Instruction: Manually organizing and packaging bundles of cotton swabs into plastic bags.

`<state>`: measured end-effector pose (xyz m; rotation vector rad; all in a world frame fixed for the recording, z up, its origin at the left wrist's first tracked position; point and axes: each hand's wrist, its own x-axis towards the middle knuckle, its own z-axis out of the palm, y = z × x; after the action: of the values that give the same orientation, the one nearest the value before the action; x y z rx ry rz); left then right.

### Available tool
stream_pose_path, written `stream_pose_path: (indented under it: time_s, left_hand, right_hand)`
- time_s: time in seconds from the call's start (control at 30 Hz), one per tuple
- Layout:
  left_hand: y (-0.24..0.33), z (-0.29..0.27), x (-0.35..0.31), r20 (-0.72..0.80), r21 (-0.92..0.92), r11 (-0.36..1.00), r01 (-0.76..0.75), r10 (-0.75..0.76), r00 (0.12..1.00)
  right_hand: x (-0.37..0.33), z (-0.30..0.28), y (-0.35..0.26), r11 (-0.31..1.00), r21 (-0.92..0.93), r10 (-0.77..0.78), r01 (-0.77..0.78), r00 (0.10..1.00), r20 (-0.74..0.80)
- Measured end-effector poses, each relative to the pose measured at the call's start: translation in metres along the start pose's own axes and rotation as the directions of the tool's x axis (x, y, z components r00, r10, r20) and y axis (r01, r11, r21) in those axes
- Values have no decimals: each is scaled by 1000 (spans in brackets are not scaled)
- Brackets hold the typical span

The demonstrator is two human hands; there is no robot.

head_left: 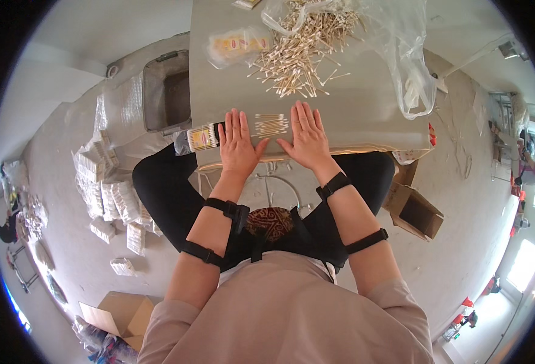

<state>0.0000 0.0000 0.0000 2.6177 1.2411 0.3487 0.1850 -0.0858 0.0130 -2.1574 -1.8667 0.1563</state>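
Both of my hands lie flat on the grey table (364, 121) near its front edge. My left hand (238, 144) has its fingers stretched forward, thumb pointing inward. Likewise flat, my right hand (307, 136) mirrors it, fingers out. Between them rests a small row of cotton swabs (271, 125), lined up side by side and crosswise. Neither hand holds anything. Left of my left hand is a pack of cotton swabs (202, 138) with a yellow label. Beyond the hands spreads a large loose heap of cotton swabs (307, 51).
A clear plastic bag (410, 85) hangs at the table's right side. Packaged labels in clear plastic (237, 45) lie left of the heap. A grey bin (167, 91) stands left of the table. White bundles (113, 194) cover the floor at left; a cardboard box (417, 212) sits at right.
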Motion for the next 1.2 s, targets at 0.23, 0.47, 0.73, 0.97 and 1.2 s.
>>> stream_pose_path:
  time_s: [0.23,0.47,0.73,0.97,1.2]
  left_hand:
    - [3,2,4,-8,-2,1000,-25,25,1000]
    - [-2,3,4,26,23,999,-31,30,999]
    - [-1,-1,4,55,20,1000,-14,13,998]
    - [-4,-1,3,67,9,1000,-24,24,997]
    - [-7,-5,10,46,-45,999,-19,22,999]
  right_hand:
    - [5,-1,-8,997,-76,3,-1,999,32]
    - [8,6,-22,996,-91,21,-18,999,30]
    - [10,9,-32,999,-45,16,-16,1000,-5]
    - [9,10,-35,999,-36,30,-32,999,-37]
    - [7,11,-38,997,-53,56,-60,996,-66]
